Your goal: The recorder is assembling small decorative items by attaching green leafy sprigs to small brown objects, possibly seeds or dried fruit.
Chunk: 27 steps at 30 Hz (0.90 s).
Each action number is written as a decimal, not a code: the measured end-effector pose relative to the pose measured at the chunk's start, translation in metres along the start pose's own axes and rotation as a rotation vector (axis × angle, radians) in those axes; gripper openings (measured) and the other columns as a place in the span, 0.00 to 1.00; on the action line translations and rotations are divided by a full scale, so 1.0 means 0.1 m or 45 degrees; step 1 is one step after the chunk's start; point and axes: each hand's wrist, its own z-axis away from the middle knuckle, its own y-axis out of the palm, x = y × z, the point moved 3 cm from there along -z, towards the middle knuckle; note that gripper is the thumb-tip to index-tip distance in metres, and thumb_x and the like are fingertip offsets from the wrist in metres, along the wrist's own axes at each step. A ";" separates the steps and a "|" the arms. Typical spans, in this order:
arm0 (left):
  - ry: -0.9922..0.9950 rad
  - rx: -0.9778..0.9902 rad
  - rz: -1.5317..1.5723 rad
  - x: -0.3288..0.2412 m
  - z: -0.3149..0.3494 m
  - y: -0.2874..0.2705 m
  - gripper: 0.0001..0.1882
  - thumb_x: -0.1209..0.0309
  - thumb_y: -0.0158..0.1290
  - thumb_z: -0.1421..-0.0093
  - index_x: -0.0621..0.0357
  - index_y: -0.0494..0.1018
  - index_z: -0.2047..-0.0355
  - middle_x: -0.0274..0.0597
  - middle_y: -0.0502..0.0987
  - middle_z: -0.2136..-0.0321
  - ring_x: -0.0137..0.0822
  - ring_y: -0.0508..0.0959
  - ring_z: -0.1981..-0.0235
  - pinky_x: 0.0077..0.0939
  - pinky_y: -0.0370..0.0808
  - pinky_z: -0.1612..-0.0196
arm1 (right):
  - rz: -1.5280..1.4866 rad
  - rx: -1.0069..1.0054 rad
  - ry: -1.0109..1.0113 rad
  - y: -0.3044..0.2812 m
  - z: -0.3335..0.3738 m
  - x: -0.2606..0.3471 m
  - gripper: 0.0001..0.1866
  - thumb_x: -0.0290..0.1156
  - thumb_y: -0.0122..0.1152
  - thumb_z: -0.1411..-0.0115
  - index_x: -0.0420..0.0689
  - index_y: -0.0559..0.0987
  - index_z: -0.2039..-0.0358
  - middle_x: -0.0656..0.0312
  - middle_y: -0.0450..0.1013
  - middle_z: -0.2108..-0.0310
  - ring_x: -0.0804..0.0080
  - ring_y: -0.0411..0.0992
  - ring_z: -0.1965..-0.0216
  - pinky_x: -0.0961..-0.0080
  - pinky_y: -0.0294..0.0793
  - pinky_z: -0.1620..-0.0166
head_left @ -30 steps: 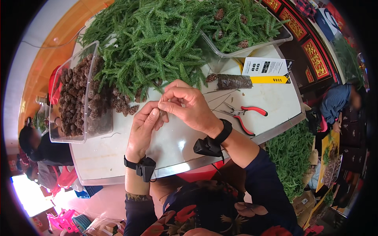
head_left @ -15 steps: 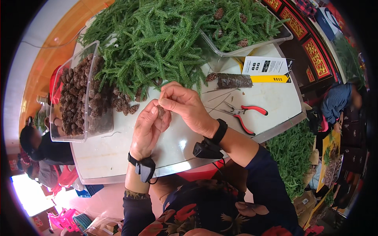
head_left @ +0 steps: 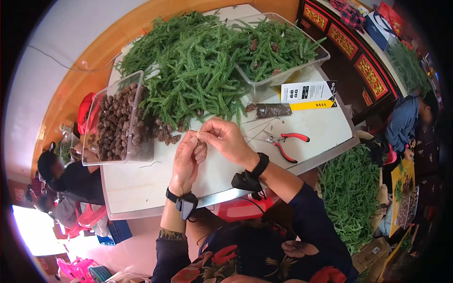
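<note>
My left hand (head_left: 185, 162) is closed, fingers curled, above the table. A small brown pine cone showed between its fingers half a second ago; now the fingers mostly hide it. My right hand (head_left: 227, 142) pinches thumb and forefinger right at the left fingertips. What that pinch holds is too small to make out; a thin wire is possible, but I cannot tell. To the right lie red-handled pliers (head_left: 286, 137), jaws apart, beside loose thin dark wires (head_left: 257, 130). Behind my left hand, several loose pine cones (head_left: 165, 133) lie next to the green sprigs.
A clear bin (head_left: 89, 141) of pine cones stands left. Green sprigs (head_left: 198, 70) heap at the back, beside another clear bin (head_left: 324, 57). A dark wire bundle (head_left: 273, 110) lies with a yellow-and-white card (head_left: 306, 92). People sit at both sides; more greenery (head_left: 349, 193) lies right.
The view has shifted, so the table sits a little lower and further right. My hands stay together; the left fingers have closed further over the cone.
</note>
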 end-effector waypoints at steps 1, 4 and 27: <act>0.006 0.002 -0.008 -0.03 0.14 0.12 0.09 0.65 0.43 0.31 0.58 0.66 0.63 0.26 0.57 0.78 0.20 0.55 0.79 0.14 0.54 0.76 | -0.003 0.004 -0.009 0.07 0.15 0.12 0.04 0.24 0.60 0.39 0.38 0.76 0.70 0.69 0.70 0.72 0.86 0.68 0.72 0.86 0.68 0.67; -0.005 0.012 0.057 -0.07 0.57 0.44 0.10 0.65 0.43 0.31 0.58 0.66 0.64 0.25 0.57 0.79 0.20 0.55 0.79 0.14 0.54 0.76 | 0.314 -0.106 -0.200 0.23 0.62 0.47 0.04 0.24 0.61 0.40 0.38 0.76 0.70 0.69 0.71 0.73 0.86 0.66 0.74 0.86 0.67 0.70; -0.045 0.031 0.154 0.00 2.54 0.74 0.05 0.70 0.45 0.35 0.57 0.65 0.66 0.27 0.57 0.80 0.20 0.54 0.81 0.15 0.52 0.78 | 1.151 0.102 -0.925 1.12 2.30 0.93 0.15 0.19 0.67 0.51 0.43 0.79 0.61 0.59 0.69 0.61 0.73 0.72 0.74 0.79 0.71 0.72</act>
